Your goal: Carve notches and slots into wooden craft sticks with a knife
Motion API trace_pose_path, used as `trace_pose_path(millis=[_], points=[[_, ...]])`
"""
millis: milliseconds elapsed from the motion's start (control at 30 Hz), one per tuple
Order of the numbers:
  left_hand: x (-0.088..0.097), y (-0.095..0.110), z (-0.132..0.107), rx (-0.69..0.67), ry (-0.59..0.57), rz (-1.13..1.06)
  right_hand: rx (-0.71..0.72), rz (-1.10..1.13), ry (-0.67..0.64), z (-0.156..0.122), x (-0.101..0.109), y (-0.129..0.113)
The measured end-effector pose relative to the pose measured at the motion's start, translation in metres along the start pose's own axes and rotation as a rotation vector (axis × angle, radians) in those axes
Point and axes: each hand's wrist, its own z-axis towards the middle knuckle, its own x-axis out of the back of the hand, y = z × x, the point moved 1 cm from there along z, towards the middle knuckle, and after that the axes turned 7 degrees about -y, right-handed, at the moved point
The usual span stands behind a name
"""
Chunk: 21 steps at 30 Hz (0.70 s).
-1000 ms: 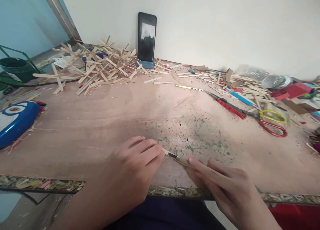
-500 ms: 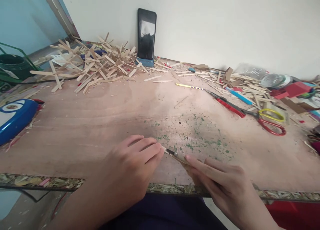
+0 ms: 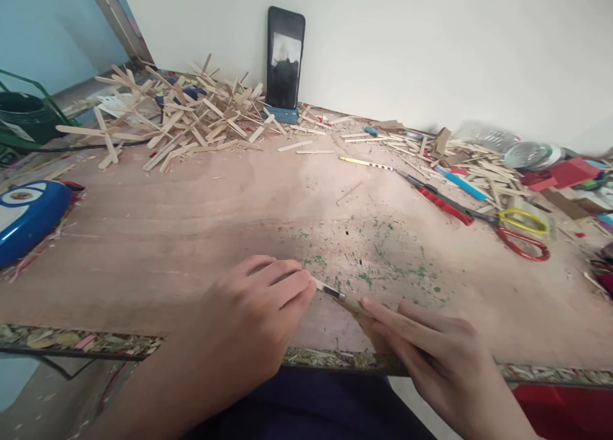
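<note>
Thin pale wooden stick with a dark band [image 3: 335,294] lies on plywood surface [image 3: 191,223] between grips, axis left-far to right-near. Left hand [image 3: 249,318] fingers bunched on one end; right hand [image 3: 431,357] fingers flat on other.

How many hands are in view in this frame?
2, both the wearer's: the left hand holds one end of a thin stick by the front edge of the table; the right hand presses the other end. None seems hidden.
</note>
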Motion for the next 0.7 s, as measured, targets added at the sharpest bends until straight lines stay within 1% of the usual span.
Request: trace_pose_path(millis=[233,433,567,700], points=[[-0.002,-0.001,0.001,0.011,-0.011,0.010,0.058,-0.066,-0.054,-0.013,-0.003,0.003],[-0.001,0.002,0.001,-0.008,-0.018,0.033,0.094,-0.203,-0.018,-0.009,-0.005,0.000],[-0.002,0.001,0.000,-0.008,-0.014,0.025,0.086,-0.199,-0.013,-0.005,-0.006,-0.003],[-0.003,0.000,-0.001,0.008,-0.010,0.007,0.089,-0.156,-0.022,-0.009,-0.005,0.000]])
